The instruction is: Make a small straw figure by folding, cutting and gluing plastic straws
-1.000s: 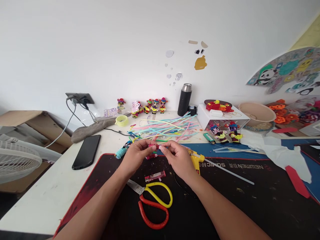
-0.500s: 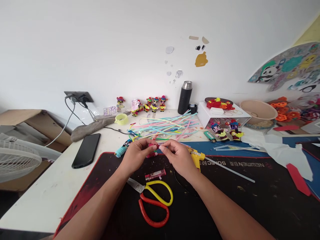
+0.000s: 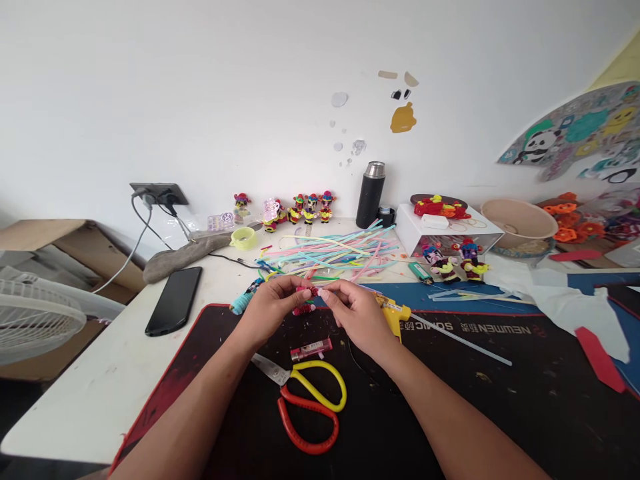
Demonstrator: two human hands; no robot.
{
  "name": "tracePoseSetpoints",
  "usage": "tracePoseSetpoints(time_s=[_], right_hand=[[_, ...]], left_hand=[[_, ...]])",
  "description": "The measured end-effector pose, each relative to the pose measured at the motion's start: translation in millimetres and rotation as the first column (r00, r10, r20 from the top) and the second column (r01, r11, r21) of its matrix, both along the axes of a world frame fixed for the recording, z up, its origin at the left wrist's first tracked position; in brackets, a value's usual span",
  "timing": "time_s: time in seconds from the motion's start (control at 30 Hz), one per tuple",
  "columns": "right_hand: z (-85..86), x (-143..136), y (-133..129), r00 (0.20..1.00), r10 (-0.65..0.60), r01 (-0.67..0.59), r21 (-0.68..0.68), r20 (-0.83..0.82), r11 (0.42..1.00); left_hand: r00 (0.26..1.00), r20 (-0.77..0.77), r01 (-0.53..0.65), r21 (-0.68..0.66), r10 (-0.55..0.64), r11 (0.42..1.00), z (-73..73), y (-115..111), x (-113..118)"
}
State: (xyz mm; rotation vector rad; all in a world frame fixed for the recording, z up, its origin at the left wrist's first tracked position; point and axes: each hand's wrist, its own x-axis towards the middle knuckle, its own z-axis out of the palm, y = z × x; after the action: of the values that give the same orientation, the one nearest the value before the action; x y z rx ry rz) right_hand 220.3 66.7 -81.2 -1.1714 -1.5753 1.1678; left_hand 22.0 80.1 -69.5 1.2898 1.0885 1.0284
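Over the back edge of the dark mat, my left hand [image 3: 275, 303] is closed on a small red fuzzy piece [image 3: 303, 309], thumb and fingers pinching it. My right hand [image 3: 353, 308] meets it from the other side, its thumb and fingertips pinched at the right end of the same piece. Part of the piece is hidden by the fingers. Below the hands lie a pink-red lighter [image 3: 311, 349] and scissors [image 3: 309, 408] with one yellow and one red handle. A yellow glue gun [image 3: 395, 315] with a long clear stick is just right of my right hand.
Behind the hands is a pile of pastel pipe cleaners [image 3: 335, 252]. Small figures [image 3: 311, 208] and a black thermos [image 3: 371, 195] stand by the wall. A phone [image 3: 174, 300] lies left; a white box [image 3: 450, 230] and a beige bowl [image 3: 519, 223] are right.
The view has shifted very slightly. My hands have stayed together, and a little more of the red piece shows between their fingertips.
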Motion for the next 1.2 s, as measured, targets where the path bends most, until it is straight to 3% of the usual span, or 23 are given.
tracePoseSetpoints(time_s=[0.23,0.4,0.77,0.93,1.07,1.13,1.2], right_hand=[[5.2,-0.1,-2.0,1.0,-0.006,0.006,-0.02,-0.016,1.0],[4.8,-1.4,-2.6,1.0,0.016,-0.016,0.001,-0.021,1.0],[5.7,0.8,-2.9,0.999,0.008,-0.006,0.025,-0.047,1.0],[13.9,6.2,-0.4,0.969,-0.083,0.081,-0.021,-0.232,0.997],[19.1,13.1,3.8,0.863,-0.211,0.187,-0.097,-0.459,0.978],[19.2,15.3,4.8,0.828,-0.239,0.213,-0.11,-0.507,0.971],[17.1,15.5,4.4,0.846,-0.22,0.194,-0.104,-0.487,0.976]], left_hand=[[0.939,0.342,0.087,-0.138,-0.035,0.987,-3.3,4.2,-6.0],[0.875,0.477,0.179,-0.168,-0.079,0.969,-3.6,4.8,-11.0],[0.827,0.543,0.234,-0.097,-0.146,0.967,-9.6,11.8,-18.7],[0.815,0.569,0.181,-0.065,-0.113,0.981,-9.4,15.0,-23.7],[0.807,0.582,0.163,-0.062,-0.097,0.985,-10.8,16.6,-26.4],[0.808,0.582,0.153,-0.059,-0.09,0.986,-10.8,17.2,-27.0],[0.811,0.579,0.143,-0.057,-0.084,0.988,-10.6,17.7,-27.1]])
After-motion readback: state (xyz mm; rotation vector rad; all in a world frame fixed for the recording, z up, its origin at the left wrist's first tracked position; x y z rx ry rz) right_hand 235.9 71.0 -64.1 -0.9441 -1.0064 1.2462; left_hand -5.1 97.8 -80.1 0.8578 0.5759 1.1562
